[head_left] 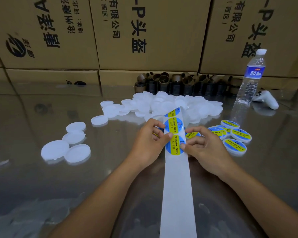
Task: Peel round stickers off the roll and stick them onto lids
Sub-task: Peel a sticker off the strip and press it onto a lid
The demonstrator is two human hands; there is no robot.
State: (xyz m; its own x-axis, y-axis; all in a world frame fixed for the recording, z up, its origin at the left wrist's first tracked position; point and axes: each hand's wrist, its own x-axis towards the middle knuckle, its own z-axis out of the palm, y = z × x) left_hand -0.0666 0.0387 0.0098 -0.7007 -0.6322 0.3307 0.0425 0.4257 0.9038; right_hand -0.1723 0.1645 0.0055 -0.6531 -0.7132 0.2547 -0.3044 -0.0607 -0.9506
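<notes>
Left hand point(150, 143) pinches the left edge of the backing strip point(177, 186) between thumb and curled fingers. Right hand point(203, 146), fingers curled, pinches the right edge at the lowest sticker point(175, 145), which sits on the strip above the table point(41, 186). Bare white lids point(170, 105) lie heaped just beyond the hands, labelled lids point(236, 134) cluster at right; cartons point(144, 31) behind are closed, contents unseen, and the capped water bottle point(249, 78) stands upright, fill level indeterminate.
</notes>
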